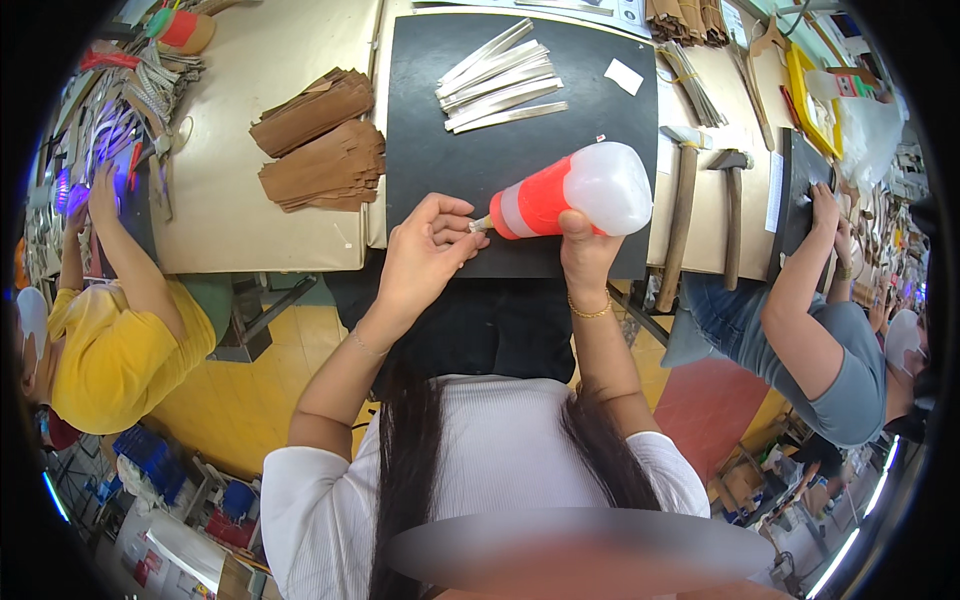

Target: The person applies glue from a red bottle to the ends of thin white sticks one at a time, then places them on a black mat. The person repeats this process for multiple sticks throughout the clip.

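Observation:
My right hand (588, 245) is wrapped round a squeeze bottle (608, 185), translucent white with a red band. The bottle lies tilted over the black mat (425, 150), its narrow nozzle (481, 224) pointing left. At the nozzle's tip, the fingers of my left hand (425, 250) are pinched together; what they hold there is too small to make out. Farther back on the mat lies a loose fan of silvery strips (505, 90). A small white square (624, 77) rests to their right.
Two stacks of brown strips (322, 165) lie left of the mat. On the right are a wooden-handled mallet (682, 210), a hammer (733, 200) and a bundle of strips (695, 85). Co-workers sit on both sides, one in a yellow shirt (130, 345), one in grey (835, 370).

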{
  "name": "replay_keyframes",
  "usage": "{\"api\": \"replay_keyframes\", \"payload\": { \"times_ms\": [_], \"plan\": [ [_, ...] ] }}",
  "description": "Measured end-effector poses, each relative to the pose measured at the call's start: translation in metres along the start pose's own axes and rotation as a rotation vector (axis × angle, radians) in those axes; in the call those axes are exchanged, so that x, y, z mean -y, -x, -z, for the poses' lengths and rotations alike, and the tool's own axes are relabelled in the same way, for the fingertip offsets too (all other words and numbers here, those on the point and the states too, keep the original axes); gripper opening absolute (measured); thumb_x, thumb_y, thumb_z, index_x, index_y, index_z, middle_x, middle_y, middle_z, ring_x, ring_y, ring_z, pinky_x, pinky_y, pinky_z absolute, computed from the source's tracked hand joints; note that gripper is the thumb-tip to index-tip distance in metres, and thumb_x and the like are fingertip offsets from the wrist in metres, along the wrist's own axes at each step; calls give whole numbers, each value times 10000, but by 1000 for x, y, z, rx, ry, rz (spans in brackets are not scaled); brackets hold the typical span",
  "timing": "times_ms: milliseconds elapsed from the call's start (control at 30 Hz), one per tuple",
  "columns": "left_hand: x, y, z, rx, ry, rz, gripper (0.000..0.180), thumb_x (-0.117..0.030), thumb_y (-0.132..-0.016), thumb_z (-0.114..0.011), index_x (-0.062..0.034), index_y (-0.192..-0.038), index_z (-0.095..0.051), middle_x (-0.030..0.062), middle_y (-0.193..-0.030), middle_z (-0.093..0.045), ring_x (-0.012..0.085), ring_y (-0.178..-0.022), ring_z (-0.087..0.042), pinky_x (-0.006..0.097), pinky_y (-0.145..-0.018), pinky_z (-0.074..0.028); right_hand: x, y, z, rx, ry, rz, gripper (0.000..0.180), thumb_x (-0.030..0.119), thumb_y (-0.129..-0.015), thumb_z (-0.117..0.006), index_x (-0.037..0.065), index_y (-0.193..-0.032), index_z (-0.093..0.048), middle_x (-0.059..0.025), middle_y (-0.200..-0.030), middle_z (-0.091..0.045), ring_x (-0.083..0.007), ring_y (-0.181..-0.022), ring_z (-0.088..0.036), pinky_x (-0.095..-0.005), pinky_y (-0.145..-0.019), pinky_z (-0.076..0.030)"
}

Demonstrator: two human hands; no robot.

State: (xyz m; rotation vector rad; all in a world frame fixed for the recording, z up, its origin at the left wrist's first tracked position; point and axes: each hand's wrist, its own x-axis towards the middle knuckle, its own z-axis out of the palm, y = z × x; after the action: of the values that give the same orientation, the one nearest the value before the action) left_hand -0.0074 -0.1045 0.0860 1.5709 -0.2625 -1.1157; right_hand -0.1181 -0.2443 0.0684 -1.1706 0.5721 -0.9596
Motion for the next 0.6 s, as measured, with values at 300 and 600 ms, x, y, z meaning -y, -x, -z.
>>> {"api": "replay_keyframes", "payload": {
  "times_ms": [300, 600],
  "plan": [
    [-4, -2, 3, 37, 77, 48, 196, 14, -820, -630, 57, -997, -559, 146, -899, -657, 159, -822, -658, 228, -710, -524, -7, -11, -4, -76, -101, -47, 795, 520, -706, -725, 20, -1240, -413, -100, -1134, -541, -200, -1041, -543, -365, -898, -469],
    [-71, -74, 35, -60, 34, -273, 286, -40, -790, -668, 62, -1028, -548, 159, -886, -665, 177, -790, -660, 239, -654, -531, 27, -44, 53, -402, -118, 54, 750, 606, -804, -555, 27, -1248, -381, -114, -1126, -514, -232, -1034, -547, -409, -894, -484]
  ]
}}
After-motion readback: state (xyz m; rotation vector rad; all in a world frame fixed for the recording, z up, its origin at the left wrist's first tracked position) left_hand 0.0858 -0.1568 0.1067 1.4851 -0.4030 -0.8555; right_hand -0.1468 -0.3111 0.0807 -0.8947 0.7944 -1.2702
